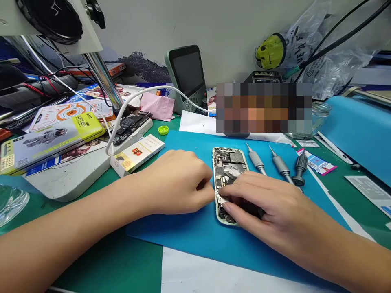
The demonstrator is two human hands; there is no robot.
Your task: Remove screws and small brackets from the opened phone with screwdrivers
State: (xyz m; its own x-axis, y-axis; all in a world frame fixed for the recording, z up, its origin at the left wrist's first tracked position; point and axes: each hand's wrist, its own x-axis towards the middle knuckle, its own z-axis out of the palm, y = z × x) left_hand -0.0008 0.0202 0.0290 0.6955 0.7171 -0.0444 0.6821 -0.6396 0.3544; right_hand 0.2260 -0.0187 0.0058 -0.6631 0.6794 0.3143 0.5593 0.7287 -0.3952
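An opened smartphone (230,158) with its inner boards bare lies lengthwise on the blue mat (189,232). At its left edge, my left hand (180,183) is curled closed, with thumb and forefinger against the frame. My right hand (265,203) reaches over the phone's lower half from the right. Its thumb and forefinger come together at a small pale part on the phone's lower left; what exactly they pinch is too small to tell. The right hand hides much of the phone's lower right.
Several screwdrivers (281,166) lie right of the phone. A cigarette box (137,154), a green cap (163,130) and a battery box (51,140) are at left, under a white cable (134,95). Behind stands a small screen (187,71). A glass jar (319,116) and blue machine (360,134) are right.
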